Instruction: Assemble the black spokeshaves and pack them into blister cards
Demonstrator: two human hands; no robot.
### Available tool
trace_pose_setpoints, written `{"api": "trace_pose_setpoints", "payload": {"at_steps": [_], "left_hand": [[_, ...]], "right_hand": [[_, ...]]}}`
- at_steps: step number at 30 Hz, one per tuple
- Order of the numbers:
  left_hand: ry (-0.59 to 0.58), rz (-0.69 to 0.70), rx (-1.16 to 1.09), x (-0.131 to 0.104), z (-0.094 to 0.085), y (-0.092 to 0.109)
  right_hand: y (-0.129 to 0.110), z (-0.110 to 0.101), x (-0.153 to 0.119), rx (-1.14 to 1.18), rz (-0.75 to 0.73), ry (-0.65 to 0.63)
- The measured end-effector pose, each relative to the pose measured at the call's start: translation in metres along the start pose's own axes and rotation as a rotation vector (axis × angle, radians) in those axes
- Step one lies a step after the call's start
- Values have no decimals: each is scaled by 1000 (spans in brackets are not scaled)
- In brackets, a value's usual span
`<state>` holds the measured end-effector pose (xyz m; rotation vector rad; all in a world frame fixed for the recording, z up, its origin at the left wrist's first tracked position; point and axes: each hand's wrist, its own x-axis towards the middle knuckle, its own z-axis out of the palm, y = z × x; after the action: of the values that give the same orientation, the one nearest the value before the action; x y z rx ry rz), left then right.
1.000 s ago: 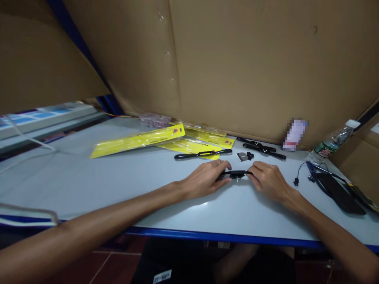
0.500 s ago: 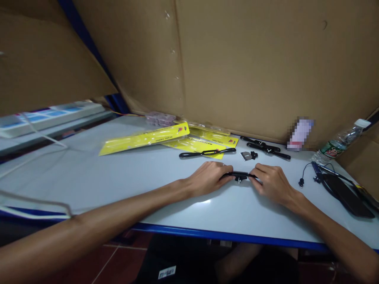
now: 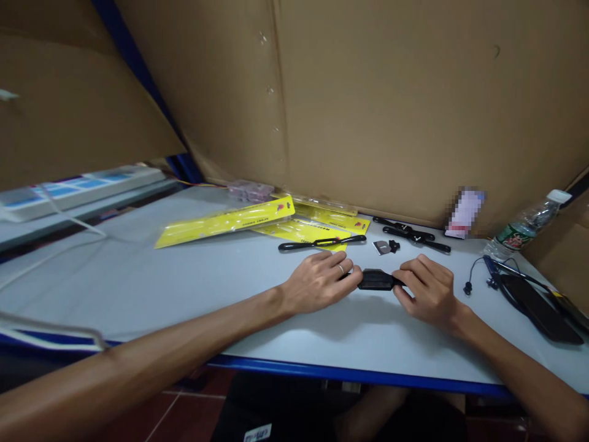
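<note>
A black spokeshave [image 3: 376,280] is held level above the table between my two hands, its flat face turned towards me. My left hand [image 3: 321,281] pinches its left handle. On the other end, the fingers of my right hand [image 3: 426,287] close round the right handle. Both handles are mostly covered by fingers. Just beyond lies a bare spokeshave body [image 3: 299,246], partly over a yellow package. Right of it are a loose metal blade [image 3: 381,247] and a small black piece [image 3: 394,246]. Farther back, two more black spokeshaves [image 3: 427,243] lie close together.
Yellow blister packages [image 3: 225,222] are piled at the back, beside a clear plastic box [image 3: 251,191]. To the right stand a tilted water bottle [image 3: 518,230] and a blurred-out phone-like item [image 3: 464,212]. A black flat object with cords [image 3: 538,307] lies at the right edge. Cardboard walls enclose the table.
The spokeshave has been turned over in my hands: its small screw and bracket faced me before, and a broad flat face shows now. My left hand has rolled with it.
</note>
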<state>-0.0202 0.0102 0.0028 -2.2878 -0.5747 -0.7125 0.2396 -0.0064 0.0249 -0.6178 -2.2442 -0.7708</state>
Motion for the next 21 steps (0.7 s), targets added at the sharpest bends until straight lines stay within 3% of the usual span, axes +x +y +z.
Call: {"api": "trace_pose_setpoints", "payload": {"at_steps": [6,12,15,21], "left_hand": [[-56,-55,-116,-3,0,-2],[19,-7,-43,0,-2,0],[60,9,-29,1,-2,2],[23,-23,-146,4,-5,5]], "right_hand": [[0,-4,-1,-13,-48,49],[-1,-4,0,-16,-88,108],[0,-1,-2,21,-69,91],[0,2,-4,74,-47,52]]}}
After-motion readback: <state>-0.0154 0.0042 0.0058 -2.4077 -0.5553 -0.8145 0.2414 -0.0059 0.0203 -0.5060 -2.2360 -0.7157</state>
